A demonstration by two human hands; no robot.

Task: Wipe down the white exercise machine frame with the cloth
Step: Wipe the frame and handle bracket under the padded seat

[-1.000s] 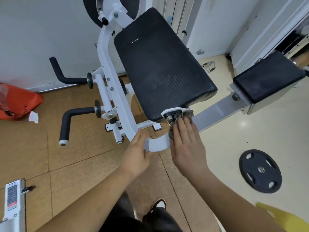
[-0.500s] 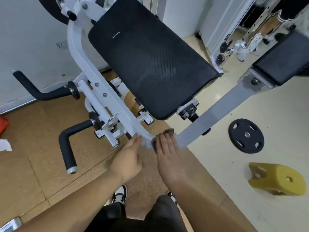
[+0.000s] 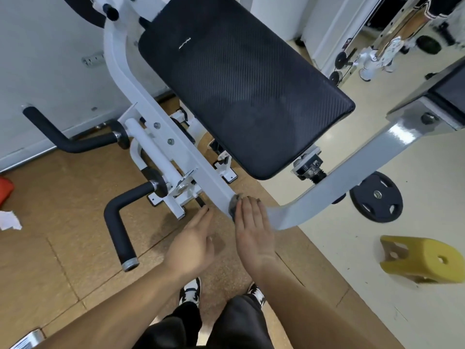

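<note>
A pale grey wall (image 3: 45, 59) is seen at the upper left. The floor is covered with brown tiles (image 3: 50, 248) on the left and cream flooring (image 3: 352, 260) on the right. A black plate (image 3: 376, 196) and a yellow block (image 3: 422, 258) are seen on the cream part.

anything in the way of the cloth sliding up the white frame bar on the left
Nothing visible lies on it. The right hand presses the dark grey cloth at the bend of the white metal frame; the bar's face above is bare up to two small bolt heads.
</note>
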